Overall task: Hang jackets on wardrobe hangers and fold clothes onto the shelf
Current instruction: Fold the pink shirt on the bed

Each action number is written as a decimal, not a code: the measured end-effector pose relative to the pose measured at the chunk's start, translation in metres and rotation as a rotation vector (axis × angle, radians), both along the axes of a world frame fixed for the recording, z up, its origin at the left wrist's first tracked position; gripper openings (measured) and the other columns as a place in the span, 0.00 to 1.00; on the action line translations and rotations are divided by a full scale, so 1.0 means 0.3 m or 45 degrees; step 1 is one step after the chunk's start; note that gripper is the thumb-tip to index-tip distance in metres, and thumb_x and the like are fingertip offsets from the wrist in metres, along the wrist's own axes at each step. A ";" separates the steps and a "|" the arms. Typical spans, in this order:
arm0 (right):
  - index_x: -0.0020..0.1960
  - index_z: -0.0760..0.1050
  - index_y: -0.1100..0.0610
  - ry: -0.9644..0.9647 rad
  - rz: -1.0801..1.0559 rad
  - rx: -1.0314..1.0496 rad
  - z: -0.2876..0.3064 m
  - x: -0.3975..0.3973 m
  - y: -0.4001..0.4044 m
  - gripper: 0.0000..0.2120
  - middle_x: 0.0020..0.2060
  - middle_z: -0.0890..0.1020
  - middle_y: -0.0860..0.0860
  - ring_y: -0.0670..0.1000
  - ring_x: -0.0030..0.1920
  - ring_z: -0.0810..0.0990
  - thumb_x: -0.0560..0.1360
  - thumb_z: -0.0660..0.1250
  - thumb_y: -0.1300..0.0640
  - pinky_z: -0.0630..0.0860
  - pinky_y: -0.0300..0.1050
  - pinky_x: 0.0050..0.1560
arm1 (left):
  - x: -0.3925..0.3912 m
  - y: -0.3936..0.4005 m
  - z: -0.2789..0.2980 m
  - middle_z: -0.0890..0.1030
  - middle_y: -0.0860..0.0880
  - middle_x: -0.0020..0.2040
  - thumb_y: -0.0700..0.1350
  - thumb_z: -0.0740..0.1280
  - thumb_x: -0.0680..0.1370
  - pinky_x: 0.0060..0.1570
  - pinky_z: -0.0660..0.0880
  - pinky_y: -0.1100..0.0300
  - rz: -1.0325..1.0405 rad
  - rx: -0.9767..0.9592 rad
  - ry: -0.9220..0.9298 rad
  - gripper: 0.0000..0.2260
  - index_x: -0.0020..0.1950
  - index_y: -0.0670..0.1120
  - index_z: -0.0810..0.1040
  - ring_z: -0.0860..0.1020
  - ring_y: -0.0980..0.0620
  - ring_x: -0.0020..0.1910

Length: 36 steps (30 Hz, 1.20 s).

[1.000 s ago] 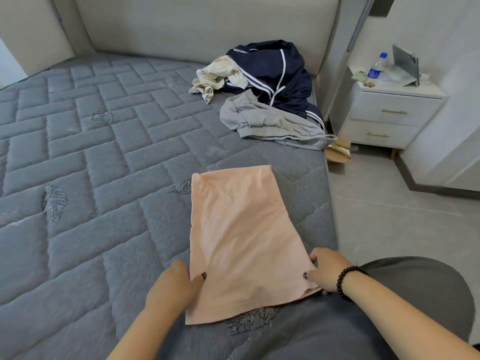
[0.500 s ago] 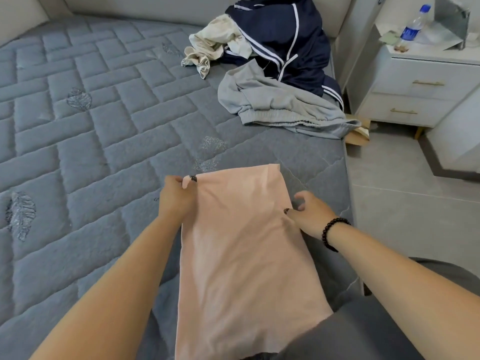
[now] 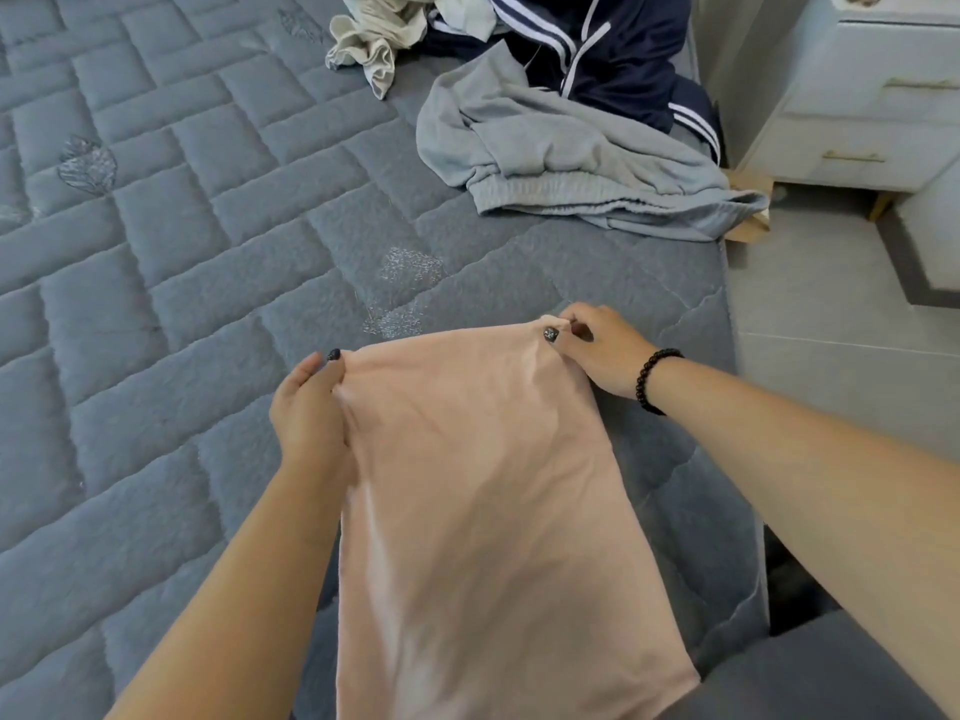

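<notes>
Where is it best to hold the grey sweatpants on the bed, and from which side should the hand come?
Probably the ribbed waistband of the grey sweatpants: it faces the person and lies flat and uncovered on the mattress. Come from the near side, pinching it at two spots. The far end lies against the navy jacket.

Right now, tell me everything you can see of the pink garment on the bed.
The pink garment is a pale peach, soft-looking knit cloth, folded into a long narrow panel with light creases. It lies lengthwise on the grey quilted mattress, near the mattress's right edge, its near end running out of view at the bottom. The left hand pinches its far left corner and the right hand pinches its far right corner, bunching that edge. It lies apart from the clothes pile.
</notes>
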State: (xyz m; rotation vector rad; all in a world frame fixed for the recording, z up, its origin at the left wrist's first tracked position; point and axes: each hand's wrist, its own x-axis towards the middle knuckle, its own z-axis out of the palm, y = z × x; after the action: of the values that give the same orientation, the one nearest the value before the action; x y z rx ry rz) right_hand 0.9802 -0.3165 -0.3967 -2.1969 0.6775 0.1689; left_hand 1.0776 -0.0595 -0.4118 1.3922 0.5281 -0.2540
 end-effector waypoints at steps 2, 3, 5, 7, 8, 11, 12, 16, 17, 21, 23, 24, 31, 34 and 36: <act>0.41 0.71 0.54 -0.080 -0.075 -0.015 0.000 0.000 -0.005 0.09 0.39 0.75 0.49 0.47 0.39 0.72 0.80 0.61 0.54 0.67 0.38 0.36 | 0.012 0.007 0.003 0.82 0.49 0.47 0.39 0.72 0.73 0.41 0.78 0.61 0.125 -0.088 0.061 0.13 0.55 0.48 0.79 0.80 0.56 0.40; 0.40 0.72 0.56 -0.115 -0.145 -0.032 0.002 0.004 -0.008 0.10 0.35 0.74 0.48 0.47 0.37 0.71 0.79 0.61 0.56 0.66 0.37 0.34 | 0.021 0.010 0.002 0.82 0.49 0.47 0.38 0.72 0.72 0.40 0.78 0.61 0.199 -0.110 0.078 0.13 0.54 0.49 0.79 0.81 0.55 0.40; 0.38 0.72 0.57 -0.130 -0.274 -0.042 -0.011 0.019 -0.018 0.11 0.32 0.73 0.47 0.46 0.35 0.71 0.79 0.61 0.58 0.65 0.37 0.33 | 0.030 0.009 0.006 0.81 0.50 0.45 0.36 0.70 0.73 0.36 0.77 0.62 0.310 -0.094 0.087 0.14 0.54 0.50 0.77 0.79 0.55 0.37; 0.38 0.72 0.58 -0.079 -0.331 -0.045 -0.018 0.032 -0.012 0.11 0.32 0.73 0.48 0.49 0.35 0.71 0.78 0.61 0.58 0.66 0.38 0.32 | 0.028 0.001 -0.009 0.79 0.51 0.43 0.37 0.68 0.74 0.37 0.76 0.62 0.178 0.210 0.001 0.12 0.56 0.47 0.76 0.77 0.54 0.38; 0.39 0.72 0.59 -0.037 -0.344 -0.031 -0.023 0.038 -0.007 0.10 0.33 0.74 0.50 0.51 0.36 0.72 0.78 0.61 0.58 0.68 0.40 0.33 | 0.025 -0.008 -0.016 0.79 0.51 0.44 0.39 0.66 0.76 0.41 0.75 0.61 0.031 0.466 -0.084 0.11 0.58 0.45 0.76 0.77 0.53 0.41; 0.48 0.75 0.71 -0.006 -0.308 0.102 -0.014 0.060 0.005 0.13 0.42 0.79 0.64 0.58 0.42 0.76 0.77 0.63 0.59 0.76 0.51 0.47 | 0.024 -0.009 -0.026 0.80 0.44 0.51 0.53 0.65 0.75 0.49 0.74 0.51 -0.380 0.926 -0.263 0.18 0.56 0.41 0.77 0.78 0.44 0.51; 0.48 0.75 0.73 -0.016 -0.269 0.159 -0.001 0.066 0.008 0.15 0.41 0.77 0.66 0.56 0.40 0.74 0.76 0.65 0.58 0.75 0.51 0.45 | 0.029 -0.006 -0.015 0.80 0.44 0.51 0.57 0.66 0.73 0.49 0.74 0.50 -0.481 0.933 -0.227 0.21 0.56 0.42 0.77 0.79 0.44 0.51; 0.48 0.77 0.70 0.085 -0.091 0.168 0.032 0.079 0.001 0.12 0.42 0.78 0.64 0.60 0.44 0.77 0.74 0.68 0.59 0.73 0.46 0.43 | 0.048 -0.017 0.049 0.85 0.45 0.48 0.51 0.76 0.70 0.50 0.80 0.50 -0.882 0.533 0.170 0.18 0.55 0.44 0.81 0.83 0.45 0.48; 0.52 0.79 0.69 0.088 -0.094 0.169 0.031 0.078 -0.006 0.12 0.43 0.81 0.61 0.58 0.46 0.79 0.75 0.68 0.60 0.75 0.45 0.43 | 0.051 -0.023 0.063 0.85 0.44 0.48 0.48 0.75 0.71 0.50 0.80 0.50 -0.934 0.423 0.274 0.15 0.54 0.44 0.81 0.83 0.44 0.48; 0.48 0.81 0.58 -0.027 -0.258 0.245 0.025 0.064 -0.042 0.05 0.37 0.78 0.46 0.42 0.37 0.74 0.73 0.71 0.62 0.70 0.30 0.32 | 0.101 -0.048 0.076 0.85 0.46 0.43 0.44 0.69 0.76 0.44 0.78 0.55 -0.890 0.182 0.373 0.09 0.54 0.42 0.80 0.82 0.49 0.42; 0.45 0.80 0.55 -0.091 -0.297 0.198 0.035 0.066 -0.058 0.05 0.37 0.78 0.46 0.44 0.40 0.76 0.71 0.72 0.62 0.71 0.33 0.35 | 0.131 -0.077 0.080 0.84 0.45 0.45 0.41 0.67 0.78 0.43 0.79 0.55 -0.872 0.167 0.279 0.09 0.57 0.42 0.79 0.82 0.49 0.42; 0.44 0.80 0.54 -0.141 -0.330 0.166 0.048 0.071 -0.067 0.05 0.38 0.79 0.47 0.45 0.41 0.76 0.71 0.73 0.61 0.72 0.34 0.37 | 0.145 -0.099 0.088 0.84 0.45 0.46 0.40 0.67 0.78 0.42 0.79 0.54 -0.858 0.198 0.228 0.09 0.58 0.43 0.79 0.82 0.49 0.43; 0.46 0.81 0.53 -0.512 -0.562 0.208 0.216 0.129 -0.163 0.07 0.40 0.81 0.46 0.44 0.42 0.78 0.71 0.71 0.63 0.74 0.33 0.41 | 0.225 -0.264 0.229 0.83 0.47 0.43 0.35 0.65 0.77 0.40 0.79 0.55 -0.720 -0.010 -0.085 0.09 0.50 0.47 0.80 0.81 0.50 0.41; 0.47 0.80 0.53 -0.552 -0.554 0.266 0.270 0.077 -0.167 0.08 0.41 0.81 0.46 0.41 0.41 0.78 0.72 0.70 0.65 0.76 0.34 0.43 | 0.193 -0.246 0.291 0.83 0.45 0.43 0.32 0.65 0.70 0.45 0.78 0.55 -0.779 -0.126 -0.216 0.12 0.49 0.43 0.80 0.81 0.48 0.43; 0.45 0.79 0.53 -0.568 -0.478 0.309 0.289 0.000 -0.144 0.10 0.42 0.82 0.47 0.43 0.42 0.79 0.71 0.70 0.67 0.77 0.35 0.44 | 0.145 -0.182 0.315 0.82 0.47 0.41 0.32 0.68 0.64 0.42 0.77 0.59 -0.876 -0.062 -0.343 0.14 0.45 0.46 0.82 0.80 0.51 0.41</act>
State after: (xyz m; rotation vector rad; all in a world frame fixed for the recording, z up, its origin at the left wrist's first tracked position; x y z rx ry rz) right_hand 0.9802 -0.3597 -0.3101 -1.7539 0.7521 -0.4012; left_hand 1.1212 -0.1142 -0.3174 1.4944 -0.1963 -0.6152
